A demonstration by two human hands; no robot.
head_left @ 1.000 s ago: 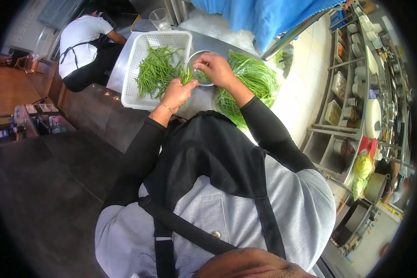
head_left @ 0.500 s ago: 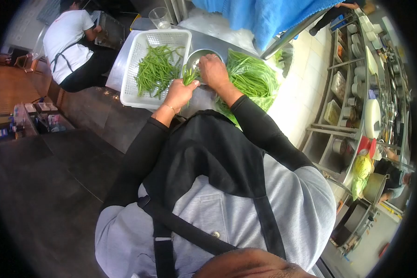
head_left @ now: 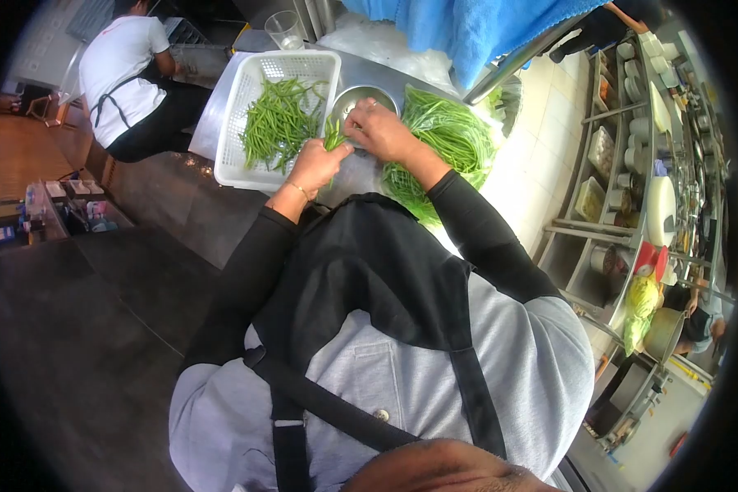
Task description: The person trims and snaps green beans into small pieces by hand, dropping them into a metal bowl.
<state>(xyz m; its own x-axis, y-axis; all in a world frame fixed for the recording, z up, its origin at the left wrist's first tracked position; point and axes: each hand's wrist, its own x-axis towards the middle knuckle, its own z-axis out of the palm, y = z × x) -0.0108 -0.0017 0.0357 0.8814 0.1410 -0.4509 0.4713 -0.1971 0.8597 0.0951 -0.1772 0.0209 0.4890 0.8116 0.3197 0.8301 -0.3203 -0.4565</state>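
Note:
A bunch of green beans [head_left: 333, 135] is gripped in my left hand [head_left: 315, 167], close to the right edge of a white perforated basket [head_left: 227, 154]. Cut green beans [head_left: 278, 119] lie inside that basket. My right hand [head_left: 377, 131] is bent over the round metal bowl [head_left: 389, 97], its fingertips by the tips of the held beans; whether they pinch anything is too small to tell. Right of the bowl, long green beans [head_left: 459, 139] fill an open clear plastic bag.
A glass [head_left: 284, 31] stands behind the basket on the metal table [head_left: 210, 123]. Blue cloth [head_left: 475, 29] hangs over a metal rail at the top. A person in a white shirt [head_left: 123, 70] crouches at the left. Shelves with containers [head_left: 603, 156] line the right side.
My right hand has shifted slightly, its wrist and forearm swinging outward to the right. My left hand still holds the beans in nearly the same place. The crouching person's arm has moved a little.

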